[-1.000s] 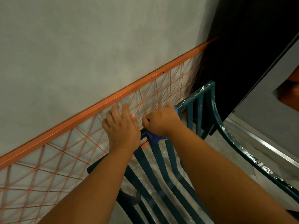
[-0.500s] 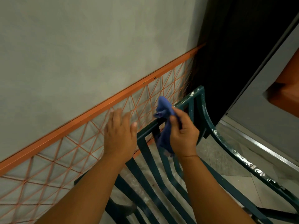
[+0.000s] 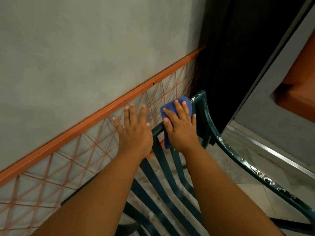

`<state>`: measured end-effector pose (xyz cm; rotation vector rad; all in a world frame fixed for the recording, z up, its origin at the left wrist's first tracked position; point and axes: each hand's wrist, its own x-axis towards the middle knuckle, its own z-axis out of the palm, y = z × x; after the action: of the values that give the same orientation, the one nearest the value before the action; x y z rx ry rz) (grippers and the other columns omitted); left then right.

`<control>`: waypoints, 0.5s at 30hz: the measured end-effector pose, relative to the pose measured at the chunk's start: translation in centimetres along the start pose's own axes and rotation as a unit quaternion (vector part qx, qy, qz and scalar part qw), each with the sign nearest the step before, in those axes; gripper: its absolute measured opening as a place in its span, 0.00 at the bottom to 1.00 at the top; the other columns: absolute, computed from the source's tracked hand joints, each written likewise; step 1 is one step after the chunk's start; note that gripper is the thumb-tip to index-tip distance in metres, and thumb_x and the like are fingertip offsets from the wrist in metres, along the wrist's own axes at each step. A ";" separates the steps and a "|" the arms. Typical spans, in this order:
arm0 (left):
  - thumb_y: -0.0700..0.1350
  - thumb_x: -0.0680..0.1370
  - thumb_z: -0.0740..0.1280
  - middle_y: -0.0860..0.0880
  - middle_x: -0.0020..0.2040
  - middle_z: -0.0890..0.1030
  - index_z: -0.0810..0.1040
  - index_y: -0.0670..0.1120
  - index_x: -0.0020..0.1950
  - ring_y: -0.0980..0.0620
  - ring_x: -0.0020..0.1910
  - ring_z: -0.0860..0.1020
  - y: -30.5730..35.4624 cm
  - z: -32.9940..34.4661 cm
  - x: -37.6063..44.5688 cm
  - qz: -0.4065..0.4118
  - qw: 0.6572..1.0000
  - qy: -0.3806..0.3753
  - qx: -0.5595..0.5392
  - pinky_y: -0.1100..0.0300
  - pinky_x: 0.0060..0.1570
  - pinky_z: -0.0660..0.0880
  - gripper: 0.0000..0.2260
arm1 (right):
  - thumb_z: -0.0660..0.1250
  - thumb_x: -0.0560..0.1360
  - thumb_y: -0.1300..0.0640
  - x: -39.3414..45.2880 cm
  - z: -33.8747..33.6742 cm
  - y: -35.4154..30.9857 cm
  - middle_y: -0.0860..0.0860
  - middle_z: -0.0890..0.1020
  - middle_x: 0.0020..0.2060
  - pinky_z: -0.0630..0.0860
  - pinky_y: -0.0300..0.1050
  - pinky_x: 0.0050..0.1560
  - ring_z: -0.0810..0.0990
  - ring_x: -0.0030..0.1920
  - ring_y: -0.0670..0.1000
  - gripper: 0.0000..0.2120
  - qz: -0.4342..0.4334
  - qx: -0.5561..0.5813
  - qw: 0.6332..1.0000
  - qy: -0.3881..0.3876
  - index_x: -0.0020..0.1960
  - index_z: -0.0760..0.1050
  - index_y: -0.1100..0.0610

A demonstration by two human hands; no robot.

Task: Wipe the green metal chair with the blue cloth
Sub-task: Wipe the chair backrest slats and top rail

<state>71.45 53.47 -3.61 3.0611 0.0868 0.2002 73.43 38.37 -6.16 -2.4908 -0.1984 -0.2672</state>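
Head view: an orange wire lattice point(image 3: 95, 150) lines the grey wall point(image 3: 85, 48) just behind the green metal chair point(image 3: 211, 126). Left hand point(image 3: 134, 133) released, fingers spread. Right hand point(image 3: 182, 130) presses the blue cloth point(image 3: 185, 102) flat-fingered onto the chair's top rail.

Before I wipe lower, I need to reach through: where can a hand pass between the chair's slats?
Gaps between the green metal chair's slats below the right hand look passable. The top rail is crowded by both hands and the blue cloth.
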 end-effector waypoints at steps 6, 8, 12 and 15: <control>0.53 0.80 0.39 0.44 0.78 0.37 0.37 0.51 0.76 0.44 0.75 0.34 0.1 -0.1 -0.3 0.001 0.999 0.014 0.040 0.34 0.69 0.38 0.26 | 0.52 0.82 0.49 -1.8 0.5 -0.4 0.45 0.54 0.76 0.39 0.55 0.74 0.39 0.77 0.49 0.18 -0.085 0.037 0.996 -0.009 0.70 0.68 0.46; 0.54 0.80 0.39 0.44 0.77 0.37 0.35 0.51 0.76 0.44 0.75 0.34 0.1 -0.1 -0.2 0.000 0.999 0.013 0.044 0.34 0.70 0.39 0.26 | 0.52 0.82 0.48 -2.1 -0.3 1.5 0.44 0.52 0.77 0.41 0.55 0.75 0.39 0.77 0.47 0.19 -0.123 0.016 0.992 -0.039 0.73 0.62 0.43; 0.54 0.81 0.39 0.45 0.77 0.37 0.34 0.51 0.76 0.44 0.75 0.34 0.0 0.0 -0.3 0.007 0.999 0.013 0.050 0.34 0.70 0.40 0.25 | 0.48 0.82 0.46 1.6 -1.4 2.1 0.47 0.53 0.78 0.39 0.58 0.74 0.38 0.77 0.49 0.20 -0.012 -0.017 1.000 -0.015 0.72 0.64 0.44; 0.54 0.81 0.39 0.45 0.78 0.38 0.35 0.51 0.76 0.45 0.75 0.34 -0.1 0.1 -0.2 0.007 0.999 0.013 0.042 0.34 0.70 0.39 0.25 | 0.48 0.83 0.50 3.3 -1.0 0.3 0.51 0.58 0.77 0.39 0.62 0.73 0.40 0.77 0.52 0.19 0.046 -0.014 0.999 -0.008 0.67 0.71 0.52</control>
<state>71.21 53.51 -3.73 3.1441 0.0770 0.2433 76.56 37.75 -4.76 -2.5224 -0.0874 -0.2143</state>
